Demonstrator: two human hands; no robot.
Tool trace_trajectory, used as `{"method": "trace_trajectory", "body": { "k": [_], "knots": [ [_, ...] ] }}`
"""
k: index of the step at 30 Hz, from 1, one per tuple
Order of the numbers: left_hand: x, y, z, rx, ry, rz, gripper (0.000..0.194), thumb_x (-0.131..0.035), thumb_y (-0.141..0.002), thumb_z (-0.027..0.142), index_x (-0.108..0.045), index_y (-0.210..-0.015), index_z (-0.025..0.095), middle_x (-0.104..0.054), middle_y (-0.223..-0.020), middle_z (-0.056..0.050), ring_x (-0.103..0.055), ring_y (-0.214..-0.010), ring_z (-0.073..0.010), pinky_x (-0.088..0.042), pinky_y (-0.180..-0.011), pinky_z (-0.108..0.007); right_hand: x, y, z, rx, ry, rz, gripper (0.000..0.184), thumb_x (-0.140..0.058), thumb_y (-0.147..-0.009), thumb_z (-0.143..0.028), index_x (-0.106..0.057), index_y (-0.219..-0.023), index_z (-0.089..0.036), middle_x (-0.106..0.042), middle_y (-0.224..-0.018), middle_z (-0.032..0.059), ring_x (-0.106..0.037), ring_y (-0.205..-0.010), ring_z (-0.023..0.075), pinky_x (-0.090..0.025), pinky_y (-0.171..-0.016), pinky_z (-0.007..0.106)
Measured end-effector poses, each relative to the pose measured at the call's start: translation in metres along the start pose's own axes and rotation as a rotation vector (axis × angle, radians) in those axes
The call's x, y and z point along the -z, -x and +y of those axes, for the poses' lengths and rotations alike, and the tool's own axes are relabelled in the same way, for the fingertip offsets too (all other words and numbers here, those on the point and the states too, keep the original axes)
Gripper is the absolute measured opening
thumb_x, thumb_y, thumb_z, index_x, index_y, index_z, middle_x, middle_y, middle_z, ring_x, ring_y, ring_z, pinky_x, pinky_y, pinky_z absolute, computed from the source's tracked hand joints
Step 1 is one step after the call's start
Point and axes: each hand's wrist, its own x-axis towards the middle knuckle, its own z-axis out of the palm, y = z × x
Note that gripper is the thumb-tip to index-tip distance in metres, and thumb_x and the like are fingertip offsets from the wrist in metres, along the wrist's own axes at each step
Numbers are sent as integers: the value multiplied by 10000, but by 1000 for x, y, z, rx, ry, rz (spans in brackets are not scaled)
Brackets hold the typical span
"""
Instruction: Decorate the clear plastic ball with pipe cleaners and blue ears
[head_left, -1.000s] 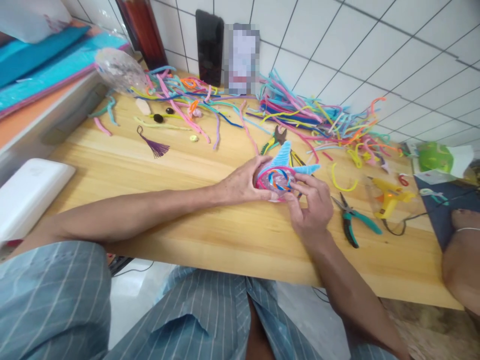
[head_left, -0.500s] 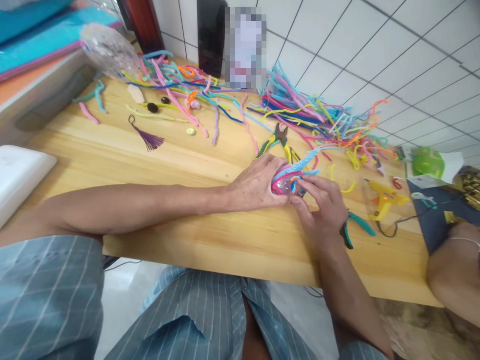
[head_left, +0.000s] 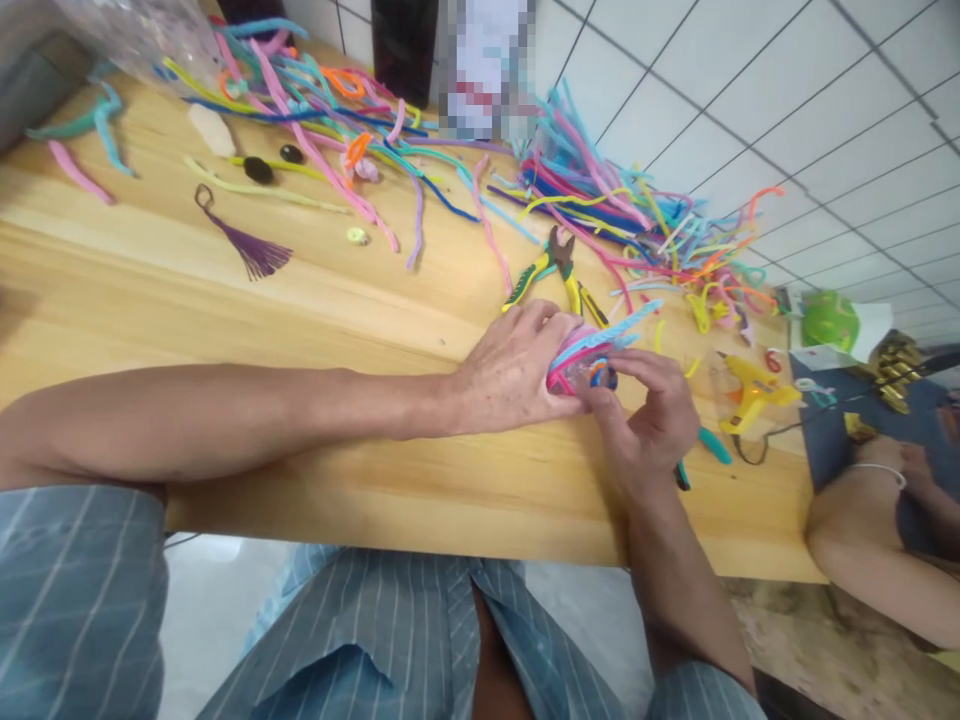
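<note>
My left hand (head_left: 506, 370) is wrapped around a small clear plastic piece (head_left: 576, 374) trimmed with pink and light blue pipe cleaners; its far side is hidden in the palm. Light blue pipe cleaner ends (head_left: 634, 320) stick out from it to the upper right. At its right side, my right hand (head_left: 656, 405) pinches a small blue and orange coil (head_left: 599, 374) between thumb and fingers. Just beyond the left hand lie yellow and green cutting pliers (head_left: 561, 270), jaws pointing away. Teal-handled pliers (head_left: 712, 447) lie partly behind the right hand.
Loose pipe cleaners (head_left: 592, 195) are heaped along the tiled wall. A purple tassel (head_left: 251, 245) and black oval pieces (head_left: 259, 170) lie to the left. A yellow glue gun (head_left: 757, 392) with a cord lies to the right. Another person's arm (head_left: 862, 510) rests at the right edge.
The camera view has shifted, so the table items appear further left and mostly higher. Both hands keep hold of the plastic piece; the right fingers have shifted slightly around the coil.
</note>
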Motion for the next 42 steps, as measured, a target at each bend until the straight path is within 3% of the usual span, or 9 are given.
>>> {"method": "trace_trajectory", "body": {
  "k": [11,21,26,32,38,42],
  "knots": [
    [-5,5,-1,0,87,13,659,-824,-943,460,-536,-1467,181,-625,-1480,-194,-630,-1435,-357,-595,-1205,-549,10,-8,-5,101,142,-82,398,-871,-949,-277,-758,-1325,-341,-867,-1130,42,-832,-1012,287,-673,-898,474],
    [-6,6,-4,-18,93,7,680,-855,-918,465,-531,-1450,193,-606,-1486,-190,-614,-1455,-362,-598,-1213,-571,19,-9,1,129,143,-144,538,-906,-932,-255,-753,-1438,-353,-857,-1221,62,-839,-1053,298,-691,-895,470],
    [-7,7,-8,-31,120,5,692,-854,-910,462,-530,-1458,192,-603,-1499,-195,-603,-1468,-369,-591,-1222,-585,20,-9,2,199,168,-133,588,-912,-911,-208,-733,-1460,-318,-866,-1154,63,-846,-1008,286,-698,-867,441],
    [-10,7,-10,-41,135,18,783,-896,-881,502,-524,-1498,197,-609,-1476,-183,-612,-1443,-355,-594,-1224,-567,23,-8,3,190,150,-74,476,-944,-888,-274,-724,-1307,-317,-881,-1111,32,-865,-962,275,-695,-802,413],
    [-10,6,-9,-47,125,29,691,-837,-940,526,-542,-1474,203,-621,-1456,-179,-616,-1431,-347,-587,-1229,-576,22,-11,-1,229,131,-108,343,-919,-909,-243,-764,-1209,-305,-886,-1149,54,-876,-953,280,-706,-798,423],
    [-9,6,-9,-41,136,14,704,-846,-932,537,-550,-1462,179,-620,-1467,-189,-612,-1448,-354,-591,-1225,-563,21,-13,-4,197,100,-130,416,-921,-897,-219,-753,-1268,-303,-884,-1095,46,-877,-989,289,-715,-833,438]
  ]
}}
